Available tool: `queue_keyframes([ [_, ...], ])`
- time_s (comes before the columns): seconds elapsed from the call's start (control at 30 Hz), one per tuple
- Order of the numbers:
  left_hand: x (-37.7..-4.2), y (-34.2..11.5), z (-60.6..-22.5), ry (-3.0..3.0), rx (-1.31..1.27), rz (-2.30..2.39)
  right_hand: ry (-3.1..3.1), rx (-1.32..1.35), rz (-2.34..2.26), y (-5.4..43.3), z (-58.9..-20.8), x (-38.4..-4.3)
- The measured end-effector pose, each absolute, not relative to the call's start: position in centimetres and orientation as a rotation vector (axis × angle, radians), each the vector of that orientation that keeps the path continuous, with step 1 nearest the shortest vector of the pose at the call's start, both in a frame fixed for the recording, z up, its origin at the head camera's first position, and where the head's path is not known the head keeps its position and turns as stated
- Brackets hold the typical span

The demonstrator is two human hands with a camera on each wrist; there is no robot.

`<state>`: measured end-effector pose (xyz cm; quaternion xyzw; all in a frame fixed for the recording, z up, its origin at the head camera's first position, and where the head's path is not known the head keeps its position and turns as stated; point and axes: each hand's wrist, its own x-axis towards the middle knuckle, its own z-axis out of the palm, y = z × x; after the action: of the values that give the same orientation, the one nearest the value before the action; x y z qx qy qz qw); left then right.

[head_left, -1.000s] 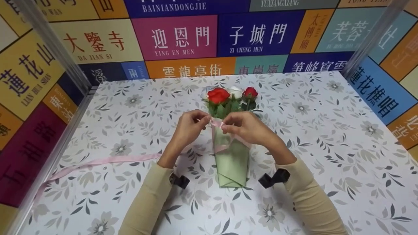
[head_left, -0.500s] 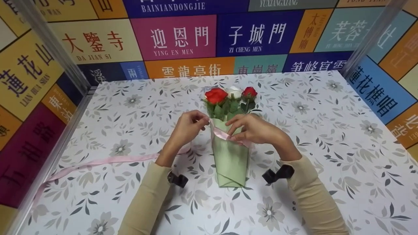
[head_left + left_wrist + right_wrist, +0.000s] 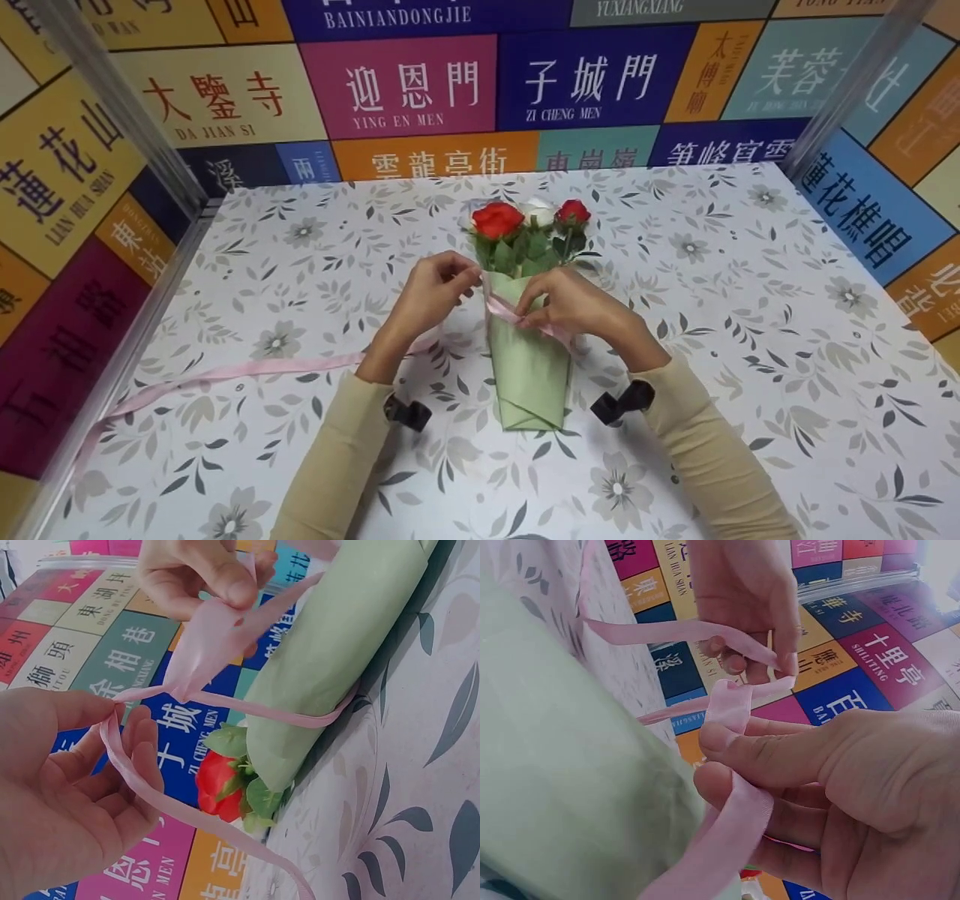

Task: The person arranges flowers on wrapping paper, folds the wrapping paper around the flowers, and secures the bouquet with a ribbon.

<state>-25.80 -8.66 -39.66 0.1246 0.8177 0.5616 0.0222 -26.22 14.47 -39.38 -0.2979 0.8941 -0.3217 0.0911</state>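
A bouquet wrapped in light green paper [image 3: 529,375] lies on the table, its flowers pointing away from me. A pink ribbon [image 3: 501,307] runs round the wrap below the blooms. At the upper left of the wrap, my left hand [image 3: 433,291] pinches the ribbon between thumb and index finger; a long tail hangs from the pinch in the left wrist view. My right hand [image 3: 574,301], over the wrap, holds another part of the ribbon [image 3: 729,709]. In the right wrist view, ribbon loops about the thumb and fingers; whether a knot lies between the hands is unclear.
Red roses [image 3: 496,220] and a white rose [image 3: 536,212] stick out of the wrap's far end. The ribbon's loose tail [image 3: 247,367] trails left over the floral tablecloth [image 3: 315,450]. Panels with Chinese lettering [image 3: 409,90] stand behind and at both sides.
My right hand has drawn away from the left hand, down and to the right, then shifted slightly back left. The ribbon now slants between them. My left hand has stayed almost still.
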Motion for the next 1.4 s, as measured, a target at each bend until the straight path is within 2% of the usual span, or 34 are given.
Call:
queue_keyframes([
  [0.57, -26.1, -8.6, -39.8, 2.497, 0.395, 1.731, 2.952, -0.705, -0.809, 14.4, -39.9, -26.4],
  [0.93, -26.1, -8.6, -40.1, 2.488, 0.405, 1.712, 2.939, -0.862, -0.868, 14.3, -40.5, -26.8],
  [1.4, -25.9, -8.6, -40.0, 2.505, 0.421, 1.693, 2.937, -0.723, -0.954, 13.9, -40.5, -26.4],
])
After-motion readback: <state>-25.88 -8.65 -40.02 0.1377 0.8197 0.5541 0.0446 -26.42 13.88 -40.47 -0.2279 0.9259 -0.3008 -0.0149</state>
